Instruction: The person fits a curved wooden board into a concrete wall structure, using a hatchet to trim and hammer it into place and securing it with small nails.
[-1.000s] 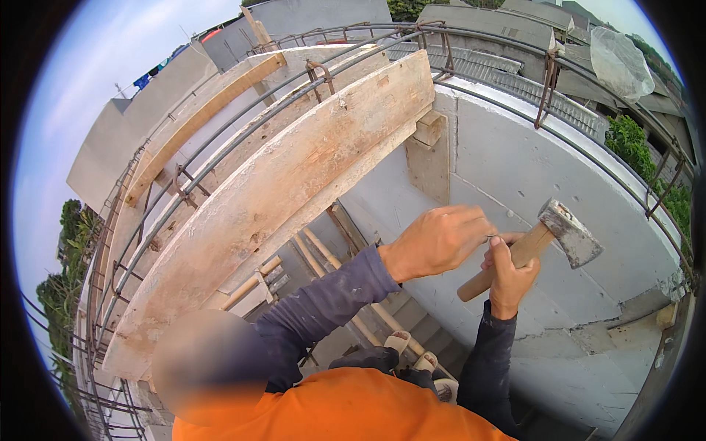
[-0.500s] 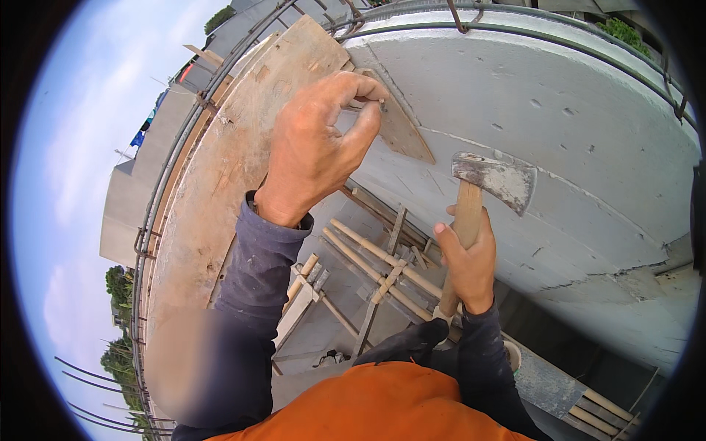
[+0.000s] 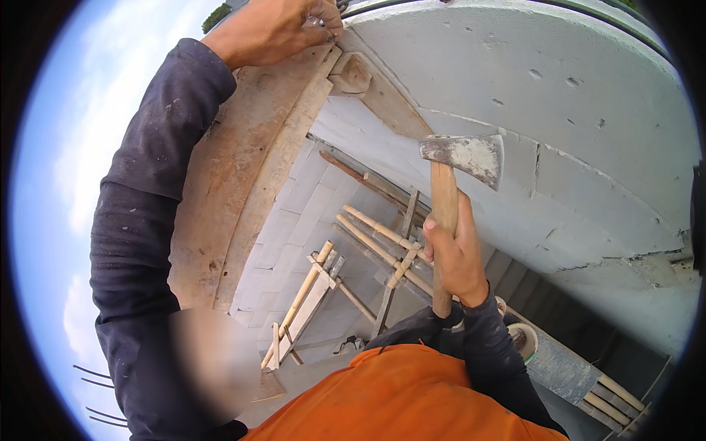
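My right hand (image 3: 460, 253) is wrapped round the wooden handle of a hatchet (image 3: 443, 195), held upright before the grey wall. Its worn, whitish head points to the right. My left arm is stretched forward and up, and my left hand (image 3: 283, 31) is at the top edge of the view. Its fingers are pinched together by the far end of a wooden formwork board (image 3: 243, 158), close to the wall corner. What they grip, if anything, is too small to make out. A short wooden piece (image 3: 351, 76) sits in the corner just below that hand.
Steel bars (image 3: 588, 9) run along the top of the grey wall (image 3: 544, 88). Lower down are bamboo poles (image 3: 382, 253) lashed with timber, a bucket (image 3: 523, 342) and a plank platform (image 3: 555, 371). Dark steps (image 3: 529, 294) descend on the right.
My left hand has moved up and away from me to the board's far end, still pinched. The hatchet in my right hand has shifted slightly left and stands more upright.
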`<state>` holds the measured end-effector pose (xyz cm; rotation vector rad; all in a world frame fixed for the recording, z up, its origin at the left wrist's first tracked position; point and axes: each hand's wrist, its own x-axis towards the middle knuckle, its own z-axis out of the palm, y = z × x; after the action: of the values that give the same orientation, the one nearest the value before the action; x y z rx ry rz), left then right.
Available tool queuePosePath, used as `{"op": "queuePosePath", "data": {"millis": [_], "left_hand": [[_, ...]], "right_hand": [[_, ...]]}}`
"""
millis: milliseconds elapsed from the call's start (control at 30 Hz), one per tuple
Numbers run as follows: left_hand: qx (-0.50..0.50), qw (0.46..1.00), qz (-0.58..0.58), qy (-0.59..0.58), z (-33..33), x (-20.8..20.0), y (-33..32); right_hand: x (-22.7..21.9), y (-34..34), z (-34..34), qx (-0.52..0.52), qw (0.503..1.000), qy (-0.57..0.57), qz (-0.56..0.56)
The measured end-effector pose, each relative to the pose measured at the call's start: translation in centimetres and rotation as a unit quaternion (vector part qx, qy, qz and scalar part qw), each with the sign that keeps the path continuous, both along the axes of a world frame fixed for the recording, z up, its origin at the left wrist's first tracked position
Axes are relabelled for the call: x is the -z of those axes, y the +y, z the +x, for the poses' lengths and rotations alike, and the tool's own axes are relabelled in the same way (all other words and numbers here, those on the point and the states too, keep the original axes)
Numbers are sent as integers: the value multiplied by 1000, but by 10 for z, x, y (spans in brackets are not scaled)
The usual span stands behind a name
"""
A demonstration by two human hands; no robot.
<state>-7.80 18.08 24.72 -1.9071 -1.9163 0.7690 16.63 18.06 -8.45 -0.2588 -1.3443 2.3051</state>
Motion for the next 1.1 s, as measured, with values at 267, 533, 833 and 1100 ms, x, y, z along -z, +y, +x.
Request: {"op": "queuePosePath", "data": {"millis": [267, 533, 833, 1100], "left_hand": [[-77, 996, -25, -36, -13, -3, -8], [-73, 994, -6, -83, -10, 0, -6], [-43, 999, -16, 6, -21, 8, -11], [-77, 997, -22, 16, -16, 7, -9]], "right_hand": [[-25, 3, 1, 22, 996, 47, -69], [-42, 18, -19, 29, 995, 89, 45], [-65, 31, -60, 96, 979, 101, 152], [-84, 43, -101, 139, 954, 120, 239]]}}
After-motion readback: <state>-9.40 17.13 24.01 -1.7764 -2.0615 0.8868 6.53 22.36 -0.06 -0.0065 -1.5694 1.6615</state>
